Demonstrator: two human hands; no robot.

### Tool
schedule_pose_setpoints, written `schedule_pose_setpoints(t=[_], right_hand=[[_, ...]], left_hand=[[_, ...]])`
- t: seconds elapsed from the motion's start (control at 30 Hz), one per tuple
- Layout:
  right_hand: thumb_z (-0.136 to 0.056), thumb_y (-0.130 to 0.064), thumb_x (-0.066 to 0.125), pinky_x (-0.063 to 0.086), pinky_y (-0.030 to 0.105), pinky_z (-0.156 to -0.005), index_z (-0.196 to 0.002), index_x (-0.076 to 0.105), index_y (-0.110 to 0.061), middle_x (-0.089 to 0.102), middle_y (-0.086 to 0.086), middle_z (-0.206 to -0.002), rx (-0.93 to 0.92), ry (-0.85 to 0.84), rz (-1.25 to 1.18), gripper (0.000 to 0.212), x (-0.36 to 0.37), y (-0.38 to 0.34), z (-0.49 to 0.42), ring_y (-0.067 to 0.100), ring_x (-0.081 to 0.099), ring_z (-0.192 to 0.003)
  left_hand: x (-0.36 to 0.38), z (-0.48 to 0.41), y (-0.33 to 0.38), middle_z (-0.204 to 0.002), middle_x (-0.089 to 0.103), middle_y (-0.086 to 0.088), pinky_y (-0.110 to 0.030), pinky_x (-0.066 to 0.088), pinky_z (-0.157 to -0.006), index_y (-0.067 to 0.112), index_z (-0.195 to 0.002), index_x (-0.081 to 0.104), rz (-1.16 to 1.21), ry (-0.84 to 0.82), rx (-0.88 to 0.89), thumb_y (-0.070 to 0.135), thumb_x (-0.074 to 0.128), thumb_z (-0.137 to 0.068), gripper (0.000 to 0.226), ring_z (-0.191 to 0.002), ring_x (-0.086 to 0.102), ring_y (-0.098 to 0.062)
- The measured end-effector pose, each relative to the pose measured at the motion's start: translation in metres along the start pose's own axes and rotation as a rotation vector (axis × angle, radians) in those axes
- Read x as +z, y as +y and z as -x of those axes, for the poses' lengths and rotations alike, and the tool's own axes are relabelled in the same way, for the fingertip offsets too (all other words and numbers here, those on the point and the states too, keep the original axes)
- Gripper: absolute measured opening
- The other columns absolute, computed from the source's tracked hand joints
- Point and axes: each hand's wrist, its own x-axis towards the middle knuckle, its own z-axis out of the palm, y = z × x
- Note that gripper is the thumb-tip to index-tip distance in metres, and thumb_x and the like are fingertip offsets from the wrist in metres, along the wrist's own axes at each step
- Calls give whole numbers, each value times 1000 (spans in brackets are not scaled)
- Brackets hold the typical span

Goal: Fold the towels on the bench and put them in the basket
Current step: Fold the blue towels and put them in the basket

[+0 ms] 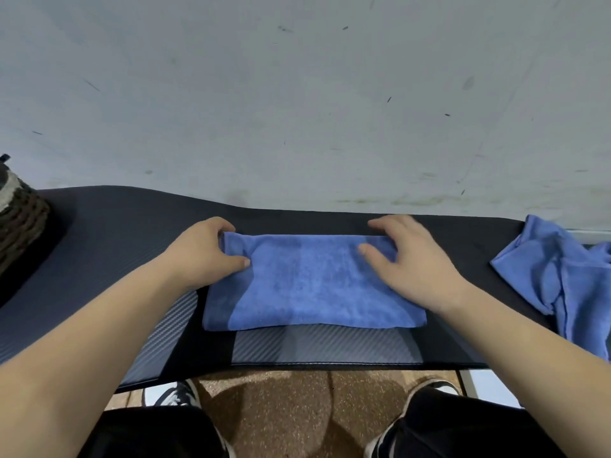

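A blue towel (310,285), folded into a rectangle, lies flat in the middle of the black bench (109,246). My left hand (201,252) grips its far left corner, fingers curled over the edge and thumb on top. My right hand (410,262) holds the far right corner, thumb on the cloth and fingers over the far edge. A second blue towel (562,282) lies crumpled at the bench's right end. The woven basket (18,219) stands at the far left, mostly cut off by the frame edge.
A pale grey wall rises directly behind the bench. Below the front edge I see my legs in dark trousers, my shoes and a brown speckled floor (297,408). Bare bench surface lies between the folded towel and the basket.
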Motion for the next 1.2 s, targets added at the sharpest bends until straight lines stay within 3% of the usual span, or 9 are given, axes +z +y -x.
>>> schedule_pose_setpoints(t=[0.1, 0.23, 0.5, 0.63, 0.73, 0.83, 1.03, 1.13, 1.2], right_hand=[[-89, -79, 37, 11, 40, -128, -159, 33, -31, 21, 3, -170, -44, -260, 95, 85, 13, -4, 14, 20, 10, -159], [-83, -85, 12, -8, 42, -128, -163, 3, -41, -12, -5, -172, -29, -398, 178, 92, 22, 4, 19, 12, -21, -156], [-84, -85, 15, -13, 41, -127, -163, -2, -41, -18, -7, -171, -11, -435, 200, 92, 22, 0, 17, 11, -26, -154], [-86, -86, 11, -13, 45, -127, -163, -8, -38, -20, -3, -171, -36, -399, 275, 93, 26, -6, 23, 15, -27, -155], [-86, -83, -3, -10, 49, -127, -163, -11, -34, -18, 5, -172, -80, -299, 418, 91, 38, -17, 34, 22, -23, -157], [-91, -80, 1, -8, 50, -127, -164, -7, -34, -13, 6, -173, -82, -261, 406, 86, 40, -21, 37, 22, -19, -158], [-88, -82, 9, -2, 44, -129, -164, 12, -32, 2, 2, -173, 0, -205, 85, 91, 15, -18, 30, 15, -8, -159], [-95, -75, 21, 18, 38, -127, -157, 41, -21, 32, 4, -166, 38, -108, -48, 85, 6, -9, 31, 19, 18, -156], [-100, -64, 31, 39, 36, -112, -133, 64, -27, 57, 0, -140, 83, -48, -110, 60, 1, 0, 32, 17, 44, -138]], left_hand=[[-1, 2, 2, -82, 67, -2, -36, 50, -65, 11, -86, 63, 47, -28, -43, 28, 83, -77, 28, -75, 62, -20], [0, 7, 3, -87, 68, -9, -34, 48, -64, 10, -92, 62, 151, 13, -32, 26, 78, -80, 26, -75, 61, -19], [-13, 27, -2, -93, 82, -2, -34, 61, -69, 14, -103, 79, 500, -251, -181, 20, 82, -87, 17, -86, 79, -21], [-17, 30, -9, -93, 80, -7, -39, 57, -67, 9, -99, 72, 568, -52, -136, 36, 72, -95, 26, -86, 76, -27], [-12, 37, -4, -82, 64, -3, -33, 46, -61, 9, -92, 56, 305, 153, -18, 35, 61, -100, 27, -73, 60, -21], [-10, 43, 6, -83, 63, 0, -35, 46, -64, 15, -93, 53, 180, 251, 45, 38, 59, -99, 24, -74, 60, -20], [0, 59, 44, -93, 69, 3, -36, 56, -71, 22, -98, 61, 483, 201, 53, 39, 65, -96, 18, -83, 68, -19], [22, 60, 72, -80, 65, 3, -33, 54, -59, 20, -97, 62, 515, 115, 105, 33, 70, -94, 16, -67, 62, -16], [38, 56, 93, -66, 59, 9, -42, 57, -64, 19, -91, 60, 505, 87, 154, 29, 71, -92, 14, -59, 57, -17]])
